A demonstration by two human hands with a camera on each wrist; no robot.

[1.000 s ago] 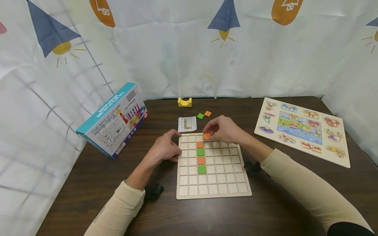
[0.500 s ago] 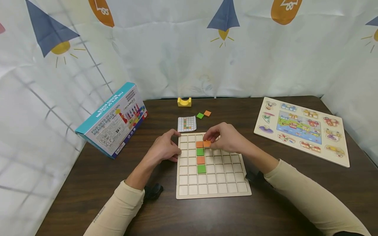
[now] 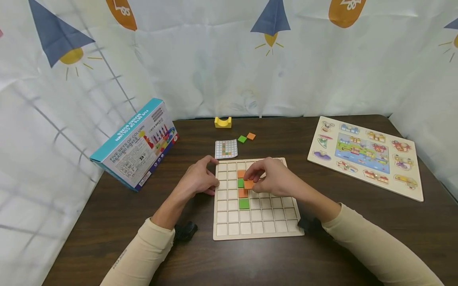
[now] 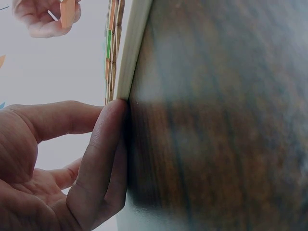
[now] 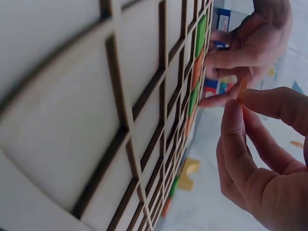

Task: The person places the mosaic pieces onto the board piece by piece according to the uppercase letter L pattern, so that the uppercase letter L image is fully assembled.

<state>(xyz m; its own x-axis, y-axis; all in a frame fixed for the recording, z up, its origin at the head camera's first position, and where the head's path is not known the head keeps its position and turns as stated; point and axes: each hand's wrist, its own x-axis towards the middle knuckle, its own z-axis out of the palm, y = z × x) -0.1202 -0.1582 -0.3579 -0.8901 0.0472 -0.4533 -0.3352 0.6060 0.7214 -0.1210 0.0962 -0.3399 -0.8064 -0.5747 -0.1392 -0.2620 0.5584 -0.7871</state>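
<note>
A square wooden grid board lies on the dark table. Its third column bears orange and green tiles in alternation, down to a green tile. My left hand holds the board by its far left corner and left edge; in the left wrist view a fingertip presses the board's side. Over the column, my right hand pinches an orange tile between thumb and fingers. The right wrist view shows this tile edge-on, raised off the grid.
Behind the board lie a printed grid card, a loose green tile and a loose orange tile. A yellow arch block stands farther back. At left is a toy box, at right a picture puzzle board.
My right hand has come nearer along the tile column, from the far edge row to over the upper tiles, carrying the orange tile. The left hand stays at the board's edge.
</note>
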